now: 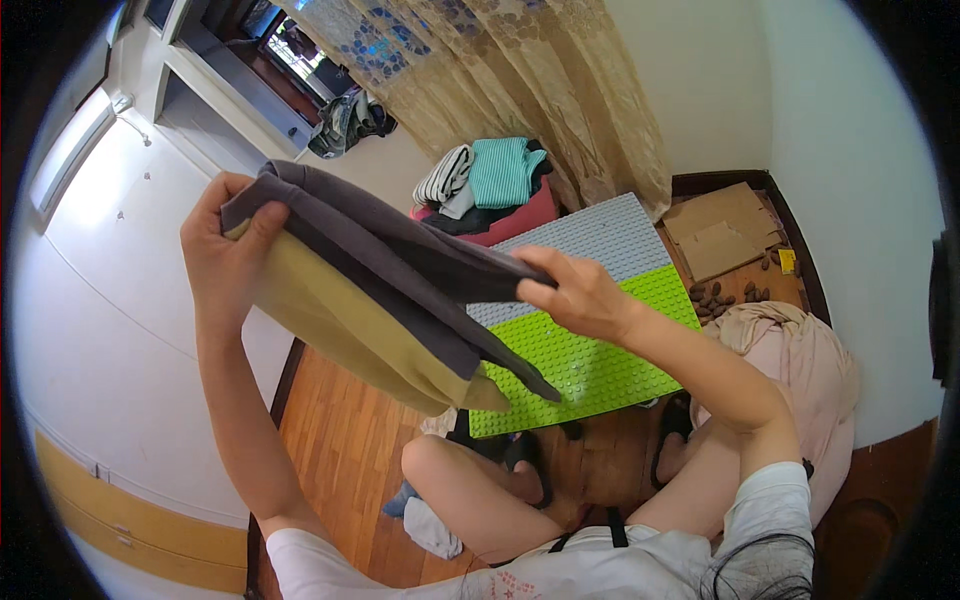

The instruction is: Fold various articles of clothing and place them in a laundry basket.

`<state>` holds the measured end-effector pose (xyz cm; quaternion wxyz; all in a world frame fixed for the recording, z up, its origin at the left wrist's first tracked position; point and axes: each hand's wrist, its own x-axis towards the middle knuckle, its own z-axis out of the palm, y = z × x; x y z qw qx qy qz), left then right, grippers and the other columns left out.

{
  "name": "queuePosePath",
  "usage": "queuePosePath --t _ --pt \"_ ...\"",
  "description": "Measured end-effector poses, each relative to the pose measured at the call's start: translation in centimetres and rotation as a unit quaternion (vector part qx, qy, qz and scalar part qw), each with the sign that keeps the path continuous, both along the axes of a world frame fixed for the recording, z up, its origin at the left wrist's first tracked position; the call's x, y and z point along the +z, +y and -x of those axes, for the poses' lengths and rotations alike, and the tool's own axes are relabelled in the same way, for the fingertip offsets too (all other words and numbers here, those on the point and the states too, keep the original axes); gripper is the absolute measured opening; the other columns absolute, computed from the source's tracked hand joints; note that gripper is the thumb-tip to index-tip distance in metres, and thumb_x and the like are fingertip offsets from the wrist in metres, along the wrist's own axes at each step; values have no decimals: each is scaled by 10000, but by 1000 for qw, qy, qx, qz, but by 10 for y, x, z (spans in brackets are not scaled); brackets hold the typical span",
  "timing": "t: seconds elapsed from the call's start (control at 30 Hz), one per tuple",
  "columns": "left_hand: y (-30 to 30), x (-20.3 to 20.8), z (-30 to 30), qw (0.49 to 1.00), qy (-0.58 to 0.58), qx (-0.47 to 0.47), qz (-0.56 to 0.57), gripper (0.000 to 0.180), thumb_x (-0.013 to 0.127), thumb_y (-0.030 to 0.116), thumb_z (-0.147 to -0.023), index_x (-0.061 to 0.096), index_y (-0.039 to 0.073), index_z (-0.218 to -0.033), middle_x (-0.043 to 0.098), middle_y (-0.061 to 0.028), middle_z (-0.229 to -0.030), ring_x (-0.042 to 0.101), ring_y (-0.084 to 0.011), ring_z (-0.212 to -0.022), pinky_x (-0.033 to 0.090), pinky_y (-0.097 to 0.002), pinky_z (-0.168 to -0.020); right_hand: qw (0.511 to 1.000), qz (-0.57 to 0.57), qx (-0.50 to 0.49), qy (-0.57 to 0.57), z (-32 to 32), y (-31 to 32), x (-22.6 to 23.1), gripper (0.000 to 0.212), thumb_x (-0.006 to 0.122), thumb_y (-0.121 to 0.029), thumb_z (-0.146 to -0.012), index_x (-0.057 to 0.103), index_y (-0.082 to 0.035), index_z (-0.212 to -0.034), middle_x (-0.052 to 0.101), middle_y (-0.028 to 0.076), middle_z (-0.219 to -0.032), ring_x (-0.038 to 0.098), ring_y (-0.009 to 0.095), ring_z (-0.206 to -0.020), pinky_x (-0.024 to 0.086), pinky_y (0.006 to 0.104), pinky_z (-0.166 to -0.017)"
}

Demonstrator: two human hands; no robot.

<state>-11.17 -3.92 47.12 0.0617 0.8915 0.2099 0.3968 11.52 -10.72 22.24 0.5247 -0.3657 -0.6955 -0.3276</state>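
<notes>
Two edges of grey-and-olive cloth [375,290] are gripped — one by the left hand [226,240], one by the right hand [580,295]; it is held aloft, presumably so folds hang freely.

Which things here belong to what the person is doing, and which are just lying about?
In use:
grey-and-olive clothing, held by the left hand and right hand

Apparently lying about:
cardboard
brown oval objects
white cloth on the floor

Unclear:
pink tub of clothes
</notes>
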Motion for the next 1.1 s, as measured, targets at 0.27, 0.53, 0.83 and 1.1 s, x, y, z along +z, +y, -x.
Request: queuePosePath --t 0.27,0.53,0.83,1.1 --pt "2 -1 -10 999 -29 -23 -22 287 707 313 -777 575 63 -827 554 43 -724 500 -59 -687 405 -190 -649 886 422 141 134 21 -56 -81 287 576 -261 -793 575 -35 -970 535 136 -1003 540 324 -939 454 390 -769" --pt "-12 7 -7 996 -62 -22 -57 203 721 201 -769 599 50 -827 587 34 -734 521 -42 -678 418 -175 -628 948 246 -69 187 36 -53 -95 278 645 -63 -639 551 3 -892 543 143 -1001 546 327 -893 458 405 -732" --pt "-14 -3 -6 997 -68 -25 -35 204 733 184 -756 600 45 -824 586 35 -704 519 -38 -641 423 -173 -590 957 274 -55 77 15 -50 -112 287 623 -126 -593 562 -20 -853 524 100 -953 489 303 -910 377 433 -794" --pt "-16 -10 -18 996 -72 -10 -53 218 744 197 -746 599 43 -799 582 36 -690 516 -38 -622 420 -172 -567 928 339 -28 155 43 -40 -126 439 715 -313 -657 592 -32 -972 519 119 -996 458 320 -971 342 442 -857"
